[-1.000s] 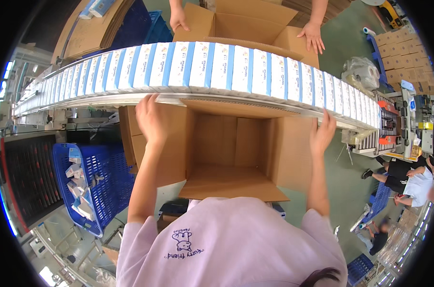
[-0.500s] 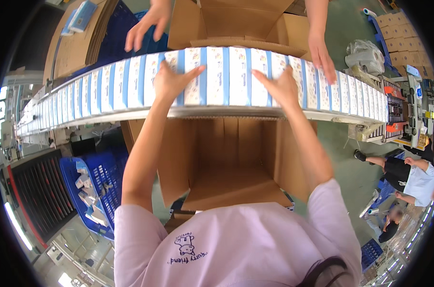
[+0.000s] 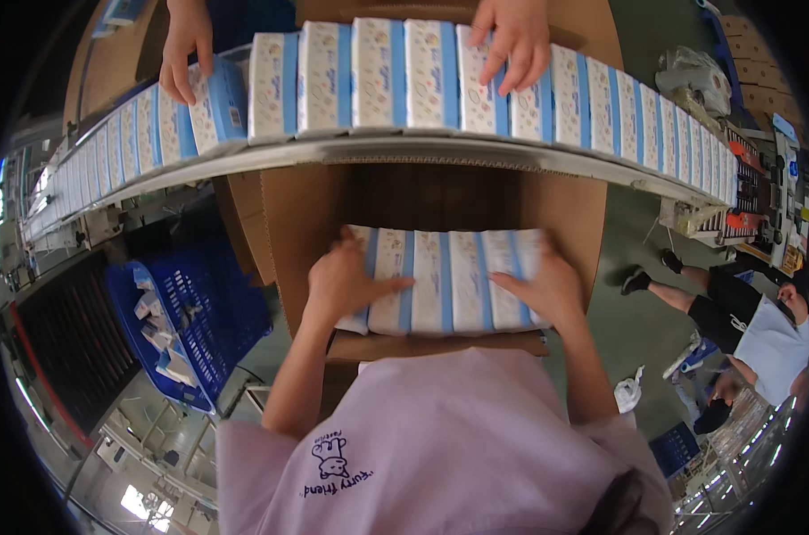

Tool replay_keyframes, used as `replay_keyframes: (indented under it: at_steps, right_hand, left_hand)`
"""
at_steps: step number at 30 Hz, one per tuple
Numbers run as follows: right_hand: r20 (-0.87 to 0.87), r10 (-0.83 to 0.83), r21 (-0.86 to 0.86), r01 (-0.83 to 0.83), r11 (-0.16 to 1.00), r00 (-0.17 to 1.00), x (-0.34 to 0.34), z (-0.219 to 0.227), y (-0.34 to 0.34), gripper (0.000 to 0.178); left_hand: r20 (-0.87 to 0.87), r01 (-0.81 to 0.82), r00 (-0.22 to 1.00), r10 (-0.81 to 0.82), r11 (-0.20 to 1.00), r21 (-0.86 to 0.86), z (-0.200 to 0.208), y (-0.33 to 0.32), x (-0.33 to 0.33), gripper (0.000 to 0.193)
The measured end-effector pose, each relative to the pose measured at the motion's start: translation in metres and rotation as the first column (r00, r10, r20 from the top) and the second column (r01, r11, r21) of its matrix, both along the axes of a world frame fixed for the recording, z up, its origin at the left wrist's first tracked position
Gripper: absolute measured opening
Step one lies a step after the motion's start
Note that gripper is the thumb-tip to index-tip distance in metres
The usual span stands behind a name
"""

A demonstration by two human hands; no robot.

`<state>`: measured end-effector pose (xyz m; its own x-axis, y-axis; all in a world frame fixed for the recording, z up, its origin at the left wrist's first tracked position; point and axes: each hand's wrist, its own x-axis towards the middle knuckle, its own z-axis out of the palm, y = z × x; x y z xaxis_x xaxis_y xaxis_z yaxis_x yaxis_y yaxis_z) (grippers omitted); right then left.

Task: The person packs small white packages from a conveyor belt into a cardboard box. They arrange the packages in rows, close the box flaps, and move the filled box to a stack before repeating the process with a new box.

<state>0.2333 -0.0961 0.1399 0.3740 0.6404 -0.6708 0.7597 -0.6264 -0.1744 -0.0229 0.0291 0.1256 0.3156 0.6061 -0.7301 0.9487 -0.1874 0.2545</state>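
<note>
A row of several white-and-blue tissue packs (image 3: 433,281) is squeezed between my two hands, at the open cardboard box (image 3: 311,209) in front of my body. My left hand (image 3: 344,278) presses the row's left end, thumb over the top. At the right end my right hand (image 3: 552,283) grips the same way, slightly blurred. The box's inside is dark, and the row hides part of it. How deep the packs sit, I cannot tell.
Beyond the box, a conveyor (image 3: 369,150) carries a long line of upright tissue packs (image 3: 378,80). A co-worker's hands (image 3: 514,45) touch packs there. A blue basket (image 3: 186,334) with loose packs stands left. Another person (image 3: 761,334) is at far right.
My hands have drawn a row of tissue packs off the conveyor toward me, to the box. The co-worker's hands have come down onto packs on the line.
</note>
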Motion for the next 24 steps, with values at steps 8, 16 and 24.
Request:
replay_keyframes:
  at_steps: [8,16,24]
  right_hand:
    - [-0.223,0.148,-0.19,-0.192,0.963,0.964,-0.005,-0.288,-0.006,0.044]
    - [-0.493,0.302,0.175,-0.247,0.953,0.816,-0.01,-0.043,0.024,0.024]
    - [0.474,-0.535,0.695,0.075,0.715,0.7,0.256,-0.024,0.039,0.044]
  left_hand:
    - [0.459,-0.122,0.879,-0.129,0.87,0.478,-0.261,-0.052,0.01,0.046]
    - [0.015,0.202,0.979,-0.201,0.978,-0.062,-0.29,-0.064,0.015,0.052]
    - [0.805,0.342,0.591,0.061,0.884,-0.318,-0.036,-0.019,0.113,0.029]
